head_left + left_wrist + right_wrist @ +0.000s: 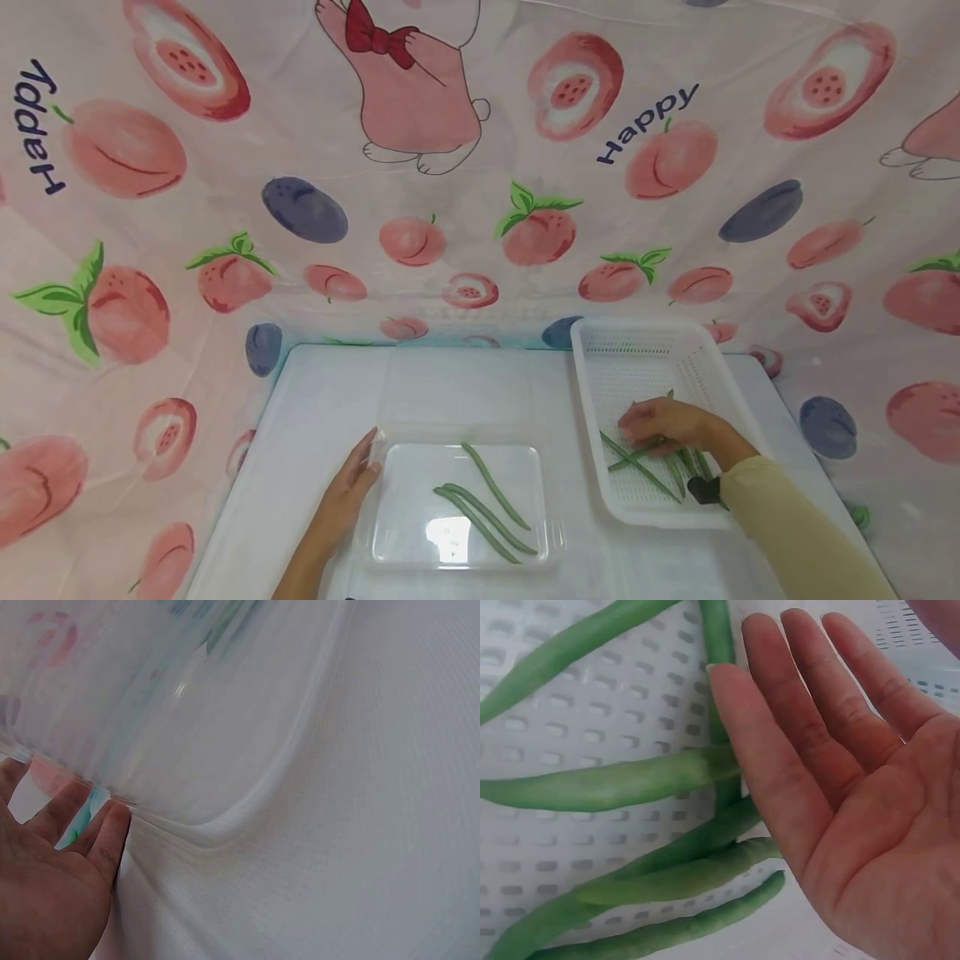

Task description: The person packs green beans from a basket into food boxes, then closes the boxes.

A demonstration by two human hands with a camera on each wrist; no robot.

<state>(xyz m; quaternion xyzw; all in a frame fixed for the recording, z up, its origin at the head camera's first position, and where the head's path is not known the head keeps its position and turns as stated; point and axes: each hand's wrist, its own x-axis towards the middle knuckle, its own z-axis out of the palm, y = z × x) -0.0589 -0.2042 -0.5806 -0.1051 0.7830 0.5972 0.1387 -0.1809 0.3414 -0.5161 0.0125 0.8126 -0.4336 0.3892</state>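
My left hand (345, 496) rests at the left side of a clear plastic box (412, 467). In the left wrist view its fairly straight fingers (111, 838) touch the box's rim. Three green beans (495, 490) lie on the box's floor. To the right stands a white perforated basket (580, 375) with several green beans (607, 781) in its near part. My right hand (671, 425) is inside the basket, low over these beans. In the right wrist view, that palm shows with its fingers extended beside the beans, holding nothing.
Box and basket stand side by side on a white-covered table (330, 392). A cloth (450, 200) printed with peaches rises behind the table and at both sides. A small black device (703, 490) sits at my right wrist, over the basket's near end.
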